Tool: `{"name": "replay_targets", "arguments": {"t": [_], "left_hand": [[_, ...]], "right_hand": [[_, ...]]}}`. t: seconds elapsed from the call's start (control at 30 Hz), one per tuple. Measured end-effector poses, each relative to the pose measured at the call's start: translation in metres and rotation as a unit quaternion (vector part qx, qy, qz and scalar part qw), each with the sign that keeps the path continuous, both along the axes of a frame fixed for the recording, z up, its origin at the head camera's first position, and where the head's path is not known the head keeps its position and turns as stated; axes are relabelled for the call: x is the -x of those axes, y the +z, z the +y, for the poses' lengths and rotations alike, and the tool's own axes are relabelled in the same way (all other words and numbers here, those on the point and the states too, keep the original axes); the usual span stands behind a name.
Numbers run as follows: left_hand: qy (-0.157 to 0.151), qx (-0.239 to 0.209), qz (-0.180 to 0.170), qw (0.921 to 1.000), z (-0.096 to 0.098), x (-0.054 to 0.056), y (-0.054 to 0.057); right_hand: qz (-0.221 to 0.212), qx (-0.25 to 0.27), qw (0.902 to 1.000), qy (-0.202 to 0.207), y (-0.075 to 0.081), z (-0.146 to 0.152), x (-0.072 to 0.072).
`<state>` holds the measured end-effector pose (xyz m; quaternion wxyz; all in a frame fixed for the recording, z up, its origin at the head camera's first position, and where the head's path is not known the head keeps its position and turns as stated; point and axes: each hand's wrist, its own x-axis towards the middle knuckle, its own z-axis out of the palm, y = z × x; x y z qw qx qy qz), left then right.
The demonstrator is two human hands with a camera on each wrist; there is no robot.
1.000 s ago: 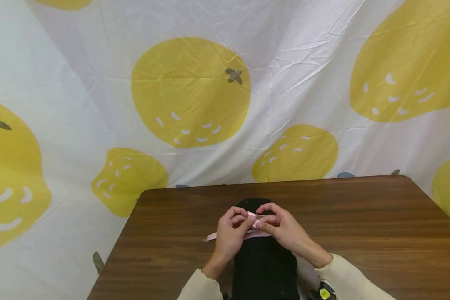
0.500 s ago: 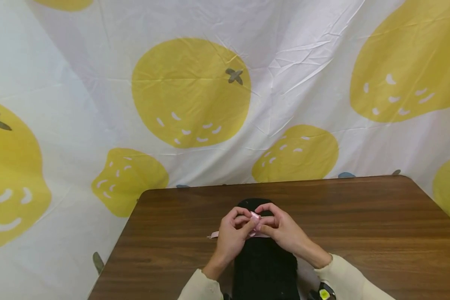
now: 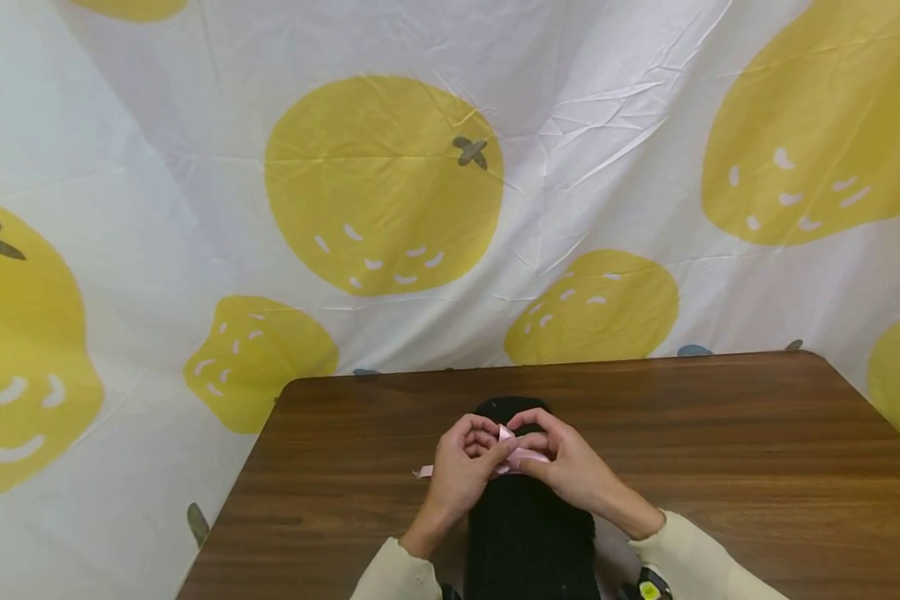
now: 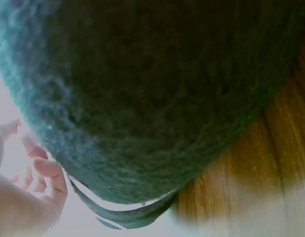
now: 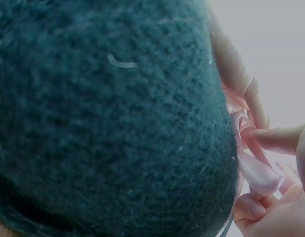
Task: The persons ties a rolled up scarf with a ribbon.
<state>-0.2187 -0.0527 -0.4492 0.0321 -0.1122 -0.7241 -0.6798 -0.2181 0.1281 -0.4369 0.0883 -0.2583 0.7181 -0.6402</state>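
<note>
A pink satin ribbon (image 3: pixel 528 457) runs across a long black fuzzy fabric form (image 3: pixel 531 537), its short tail (image 3: pixel 426 472) sticking out to the left. My left hand (image 3: pixel 461 462) pinches a fold of it between thumb and fingers above the form. Close beside it, my right hand (image 3: pixel 573 467) pinches another part, thumb low and index finger arched over the top. The right wrist view shows a loop of the ribbon (image 5: pixel 261 175) among the fingers, partly hidden by the form. In the left wrist view the ribbon appears as a pale band (image 4: pixel 117 203) round the form.
The form lies on a brown wood-grain table (image 3: pixel 720 450) with rounded far corners. Behind it hangs a white cloth (image 3: pixel 592 167) printed with yellow fruit. Cream sleeves (image 3: pixel 697 554) and dark wrist straps sit close to the form's near end.
The folded ribbon between my fingers has shifted and turned, with a wider loop now showing by my right thumb. The left tail shows less. Both hands stay nearly in place.
</note>
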Motion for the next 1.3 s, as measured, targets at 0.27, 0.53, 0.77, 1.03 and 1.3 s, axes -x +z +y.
{"name": "replay_targets", "arguments": {"t": [0.27, 0.53, 0.77, 1.03, 1.3], "left_hand": [[0.019, 0.036, 0.006, 0.9992, 0.002, -0.008, 0.013], [0.009, 0.017, 0.008, 0.9998, 0.001, -0.012, 0.018], [0.001, 0.021, -0.005, 0.9998, -0.002, -0.001, 0.001], [-0.028, 0.016, -0.006, 0.9995, -0.005, -0.002, 0.004], [-0.053, 0.013, -0.011, 0.9984, -0.005, -0.001, 0.004]], "right_hand": [[0.084, -0.055, 0.9943, -0.038, -0.001, -0.004, -0.001], [0.203, -0.113, 0.9676, -0.099, -0.005, -0.009, -0.005], [0.23, -0.148, 0.952, -0.137, -0.005, -0.01, -0.005], [0.217, -0.136, 0.9538, -0.157, -0.005, -0.012, -0.006], [0.241, -0.103, 0.9532, -0.151, -0.008, -0.014, -0.005]]}}
